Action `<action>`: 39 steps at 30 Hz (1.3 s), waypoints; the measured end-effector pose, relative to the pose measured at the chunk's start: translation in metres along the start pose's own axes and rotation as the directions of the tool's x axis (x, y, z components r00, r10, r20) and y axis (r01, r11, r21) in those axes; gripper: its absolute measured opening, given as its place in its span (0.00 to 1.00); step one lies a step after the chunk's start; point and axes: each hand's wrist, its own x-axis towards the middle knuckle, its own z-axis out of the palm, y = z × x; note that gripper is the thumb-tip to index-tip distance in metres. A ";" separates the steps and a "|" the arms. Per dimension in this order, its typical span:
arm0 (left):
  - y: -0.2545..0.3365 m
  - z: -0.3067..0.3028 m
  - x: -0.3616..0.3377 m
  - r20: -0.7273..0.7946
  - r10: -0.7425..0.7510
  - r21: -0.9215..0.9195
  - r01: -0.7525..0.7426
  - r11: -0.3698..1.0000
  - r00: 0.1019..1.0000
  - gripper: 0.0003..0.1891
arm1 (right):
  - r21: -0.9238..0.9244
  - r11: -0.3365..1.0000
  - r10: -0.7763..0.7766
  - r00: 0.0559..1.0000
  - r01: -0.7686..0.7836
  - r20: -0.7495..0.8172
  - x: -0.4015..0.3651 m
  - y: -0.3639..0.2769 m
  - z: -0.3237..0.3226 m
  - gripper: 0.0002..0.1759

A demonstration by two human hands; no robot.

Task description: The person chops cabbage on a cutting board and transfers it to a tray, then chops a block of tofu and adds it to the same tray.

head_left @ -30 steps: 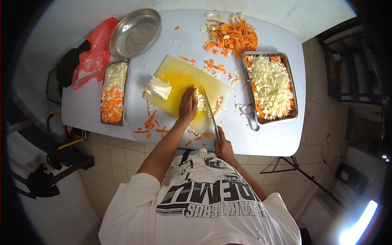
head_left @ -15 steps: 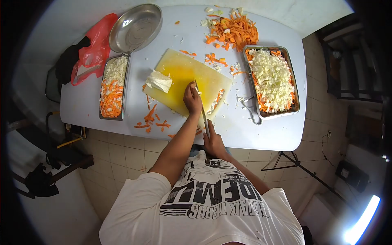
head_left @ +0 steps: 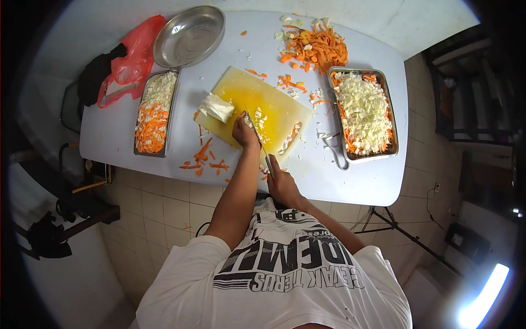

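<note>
My right hand [head_left: 283, 185] is wrapped round the handle of a kitchen knife [head_left: 261, 143], whose blade points up and left over the yellow-stained cutting board [head_left: 230, 88]. Beside the blade, near its tip, is my left hand [head_left: 245, 131], fingers curled in. A pale bit shows at its fingertips, but what it holds is mostly hidden. Chopped white cabbage [head_left: 261, 118] lies on the board just right of the blade. Left of my left hand sits a larger cabbage chunk [head_left: 217, 107]. More shreds with orange bits [head_left: 290, 137] lie along the board's right edge.
On the right stands a metal tray [head_left: 395, 148] of shredded cabbage and carrot, with tongs [head_left: 335, 153] alongside. A narrower filled tray [head_left: 137, 143], a steel bowl [head_left: 189, 35] and a red plastic bag [head_left: 129, 66] are left. Carrot peelings [head_left: 318, 46] are heaped at the back.
My left hand has moved left across the board, and the knife has shifted left with my right hand. Chopped cabbage now shows right of the blade, where my left hand was.
</note>
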 end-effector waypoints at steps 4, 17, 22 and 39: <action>0.003 0.001 0.002 0.004 0.045 0.035 -0.045 0.998 0.999 0.18 | 0.026 0.999 -0.021 0.999 0.022 -0.029 -0.001 -0.004 -0.005 0.36; -0.007 0.022 0.004 0.032 0.044 0.218 -0.050 0.975 0.998 0.19 | 0.138 0.989 0.056 0.998 -0.058 0.018 0.003 0.000 -0.030 0.35; 0.006 0.027 -0.001 0.015 -0.014 0.140 0.012 0.990 1.000 0.19 | 0.131 0.991 0.033 0.999 -0.038 0.036 0.010 0.009 -0.023 0.36; 0.004 0.098 -0.025 0.191 0.066 0.176 -0.101 0.979 0.979 0.17 | 0.153 0.987 0.069 0.989 -0.048 -0.131 0.007 0.010 -0.071 0.36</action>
